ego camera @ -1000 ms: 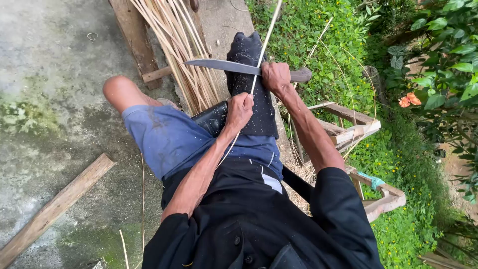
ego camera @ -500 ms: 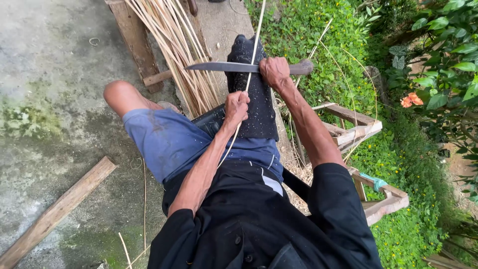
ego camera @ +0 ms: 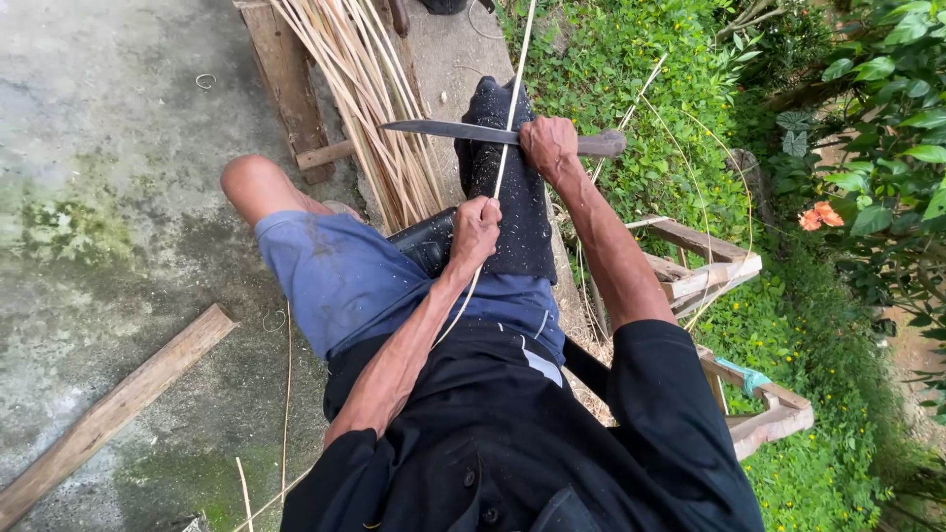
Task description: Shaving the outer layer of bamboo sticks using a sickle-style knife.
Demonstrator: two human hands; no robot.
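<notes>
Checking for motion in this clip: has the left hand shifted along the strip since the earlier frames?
Cannot tell: the left hand sits at the same spot on the black knee cloth; small frame shifts match camera movement.

The long knife with a grey steel blade (ego camera: 448, 130) has a brown wooden handle; the thin split bamboo strip (ego camera: 509, 138) is pale cream, like the tan bundle of bamboo strips (ego camera: 370, 94) at eleven o'clock; faded blue shorts (ego camera: 345, 281) are speckled white, the black cloth leg pad (ego camera: 512, 197) too; an orange flower (ego camera: 823, 215) at three o'clock

Black short-sleeved shirt (ego camera: 512, 443) w/ buttons, speckled blue shorts (ego camera: 355, 281), bare forearms.
</notes>
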